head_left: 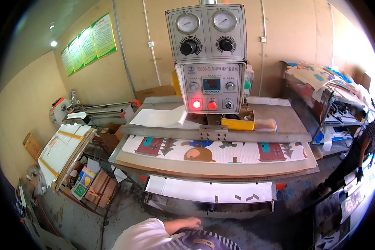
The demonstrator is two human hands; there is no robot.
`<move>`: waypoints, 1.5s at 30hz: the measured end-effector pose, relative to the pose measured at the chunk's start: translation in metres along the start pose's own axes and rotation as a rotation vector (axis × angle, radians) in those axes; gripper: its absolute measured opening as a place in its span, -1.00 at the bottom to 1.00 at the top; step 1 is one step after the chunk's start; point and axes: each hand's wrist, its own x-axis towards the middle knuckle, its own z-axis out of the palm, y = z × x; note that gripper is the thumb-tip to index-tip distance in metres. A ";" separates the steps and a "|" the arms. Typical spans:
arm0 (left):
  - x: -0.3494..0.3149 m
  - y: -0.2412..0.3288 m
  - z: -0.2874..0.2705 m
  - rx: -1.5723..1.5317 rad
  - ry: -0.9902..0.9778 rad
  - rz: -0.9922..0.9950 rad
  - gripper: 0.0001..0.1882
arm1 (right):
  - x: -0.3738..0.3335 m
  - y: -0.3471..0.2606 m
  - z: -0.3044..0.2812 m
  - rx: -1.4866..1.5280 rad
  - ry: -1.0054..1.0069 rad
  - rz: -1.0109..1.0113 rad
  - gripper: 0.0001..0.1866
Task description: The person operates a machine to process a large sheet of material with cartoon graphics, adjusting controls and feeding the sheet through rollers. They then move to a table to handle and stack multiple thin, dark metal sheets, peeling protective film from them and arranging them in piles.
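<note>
My left hand (191,223) is low in the head view, in front of my body, at the end of a white sleeve (143,235). Its fingers look curled closed; whatever may be in them is hidden. My right hand does not show. Beyond the left hand, and apart from it, is a low tray (175,186) with a white lining and dark cut marks. Behind that stands a press table, where a printed sheet (237,152) with houses, trees and a brown figure lies partly under a long metal bar (262,136).
A grey control box (212,89) with gauges, knobs and a lit red button rises over the table. Near its base is a yellow box (237,122). A drafting board (64,152) stands left. At right, a person in dark clothes (350,160) is beside stacked sheets.
</note>
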 end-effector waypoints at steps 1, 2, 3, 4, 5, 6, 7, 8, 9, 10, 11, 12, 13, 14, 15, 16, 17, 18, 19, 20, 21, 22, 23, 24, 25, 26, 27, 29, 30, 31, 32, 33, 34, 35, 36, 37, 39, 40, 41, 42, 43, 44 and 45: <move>-0.003 -0.001 0.001 0.002 -0.001 -0.001 -0.61 | -0.001 0.003 0.002 0.003 -0.001 0.006 -0.67; -0.005 -0.001 0.000 0.008 -0.003 0.004 -0.61 | -0.003 0.008 0.004 0.006 0.002 0.021 -0.68; -0.005 -0.009 0.000 -0.003 0.022 0.013 -0.63 | -0.005 0.012 0.006 0.010 0.006 0.032 -0.68; -0.005 -0.023 -0.001 -0.011 0.046 0.025 -0.65 | -0.007 0.018 0.008 0.023 0.010 0.045 -0.69; -0.003 -0.031 -0.001 -0.016 0.055 0.046 -0.67 | -0.010 0.027 0.010 0.040 0.024 0.061 -0.69; -0.010 -0.024 -0.012 -0.010 -0.010 -0.034 -0.66 | -0.016 0.041 0.016 0.053 0.029 0.085 -0.69; 0.000 -0.048 -0.007 -0.006 -0.040 -0.065 -0.66 | -0.019 0.052 0.021 0.067 0.038 0.098 -0.70; 0.002 -0.046 -0.016 0.086 -0.076 -0.039 -0.64 | -0.026 0.070 0.030 0.086 0.050 0.129 -0.70; 0.002 -0.073 -0.007 0.093 -0.052 -0.030 -0.62 | -0.027 0.087 0.043 0.080 0.046 0.131 -0.71; -0.001 -0.100 -0.005 0.089 -0.090 -0.065 -0.61 | -0.023 0.098 0.058 0.043 0.036 0.110 -0.71; 0.006 -0.101 -0.010 0.129 -0.106 -0.058 -0.61 | -0.025 0.115 0.072 -0.004 0.043 0.110 -0.72; 0.009 -0.114 -0.017 0.095 -0.130 -0.078 -0.61 | -0.025 0.117 0.082 -0.082 0.052 0.075 -0.72; 0.002 -0.117 -0.025 0.074 -0.102 -0.094 -0.63 | -0.027 0.097 0.083 -0.233 0.033 0.061 -0.70; 0.016 -0.128 -0.031 0.086 -0.105 -0.013 -0.62 | -0.022 0.129 0.109 -0.225 0.243 -0.126 -0.67; 0.019 -0.079 -0.057 0.068 -0.080 -0.247 -0.62 | -0.036 0.120 0.114 -0.036 0.198 0.091 -0.67; 0.035 -0.196 -0.041 0.104 -0.086 -0.152 -0.62 | -0.026 0.055 0.105 0.170 0.079 0.182 -0.66; 0.069 -0.189 -0.043 0.110 -0.128 -0.094 -0.63 | -0.042 0.052 0.100 0.155 0.134 0.227 -0.65; 0.096 -0.182 -0.060 0.139 -0.155 -0.048 -0.63 | -0.051 0.035 0.104 0.142 0.171 0.260 -0.63; 0.109 -0.167 -0.060 0.143 -0.177 0.005 -0.63 | -0.064 0.032 0.110 0.105 0.190 0.280 -0.62; 0.111 -0.110 -0.072 0.144 -0.209 0.067 -0.62 | -0.076 0.040 0.117 0.189 0.196 0.341 -0.61; 0.103 -0.045 -0.097 0.157 -0.233 0.119 -0.62 | -0.086 0.041 0.129 0.279 0.193 0.387 -0.60; 0.110 -0.041 -0.098 0.060 -0.256 0.172 -0.62 | -0.090 0.037 0.134 0.354 0.179 0.398 -0.59; 0.114 -0.003 -0.106 0.155 -0.282 0.229 -0.62 | -0.099 0.036 0.140 0.360 0.187 0.412 -0.58; 0.124 0.014 -0.106 0.198 -0.290 0.315 -0.62 | -0.107 0.030 0.142 0.359 0.187 0.411 -0.57; 0.134 0.036 -0.107 0.267 -0.311 0.399 -0.62 | -0.114 0.025 0.144 0.359 0.190 0.414 -0.56; 0.140 0.064 -0.111 0.298 -0.324 0.482 -0.63 | -0.119 0.028 0.152 0.388 0.194 0.461 -0.56; 0.142 0.094 -0.111 0.290 -0.324 0.544 -0.65 | -0.126 0.035 0.163 0.414 0.196 0.508 -0.56; 0.149 0.147 -0.111 0.296 -0.362 0.657 -0.64 | -0.136 0.053 0.184 0.398 0.190 0.570 -0.56; 0.152 0.170 -0.107 0.266 -0.380 0.689 -0.64 | -0.143 0.064 0.194 0.357 0.184 0.592 -0.57; 0.153 0.184 -0.105 0.248 -0.360 0.732 -0.65 | -0.142 0.073 0.195 0.296 0.176 0.596 -0.57; 0.158 0.205 -0.097 0.238 -0.354 0.788 -0.67 | -0.144 0.085 0.197 0.358 0.133 0.632 -0.59; 0.162 0.223 -0.089 0.227 -0.348 0.844 -0.68 | -0.146 0.097 0.198 0.417 0.090 0.668 -0.61; 0.165 0.240 -0.081 0.230 -0.392 0.832 -0.67 | -0.148 0.112 0.196 0.477 0.047 0.704 -0.64; 0.167 0.255 -0.076 0.241 -0.418 0.811 -0.66 | -0.143 0.109 0.177 0.475 0.064 0.724 -0.64; 0.169 0.271 -0.067 0.241 -0.453 0.792 -0.65 | -0.141 0.117 0.164 0.507 0.094 0.735 -0.64; 0.177 0.277 -0.056 0.237 -0.448 0.827 -0.66 | -0.138 0.112 0.136 0.533 0.116 0.734 -0.64; 0.177 0.313 -0.042 0.310 -0.499 0.826 -0.65 | -0.130 0.128 0.106 0.554 0.229 0.701 -0.64; 0.182 0.326 -0.032 0.349 -0.524 0.831 -0.64 | -0.128 0.136 0.086 0.605 0.281 0.685 -0.64; 0.182 0.343 -0.028 0.380 -0.529 0.835 -0.64 | -0.127 0.130 0.056 0.653 0.323 0.661 -0.64; 0.182 0.368 -0.025 0.411 -0.543 0.848 -0.64 | -0.128 0.131 0.032 0.706 0.373 0.648 -0.65; 0.182 0.391 -0.020 0.442 -0.557 0.861 -0.64 | -0.127 0.141 0.018 0.710 0.402 0.599 -0.63; 0.184 0.410 -0.015 0.458 -0.545 0.876 -0.64 | -0.124 0.156 0.007 0.747 0.421 0.596 -0.63; 0.185 0.428 -0.009 0.474 -0.533 0.891 -0.64 | -0.121 0.171 -0.001 0.784 0.439 0.593 -0.62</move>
